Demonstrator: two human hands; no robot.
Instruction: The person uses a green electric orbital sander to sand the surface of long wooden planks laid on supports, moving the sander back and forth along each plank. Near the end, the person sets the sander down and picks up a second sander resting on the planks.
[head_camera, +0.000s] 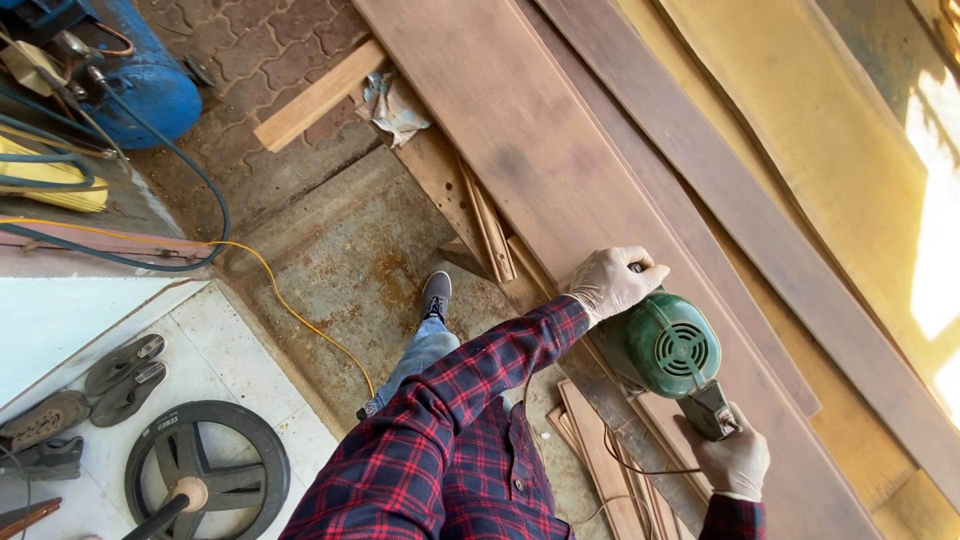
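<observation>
A green electric sander (668, 350) rests on a long brown wooden board (520, 140) that runs diagonally across the view. My left hand (612, 282), in a pale glove, grips the knob at the tool's front. Wearing the same kind of glove, my right hand (732, 458) is closed around the grey rear handle. A thin cord (640, 468) trails from the tool over the board's edge. Both sleeves are red plaid.
More long boards (700, 170) and yellowish sheets (830, 130) lie to the right. Wood offcuts (490, 230) sit under the board's left edge. A blue compressor tank (140, 80), hoses, a yellow cable (290, 310), sandals (125, 365) and a black wheel (205, 485) lie at left. My shoe (435, 295) stands on the stained floor.
</observation>
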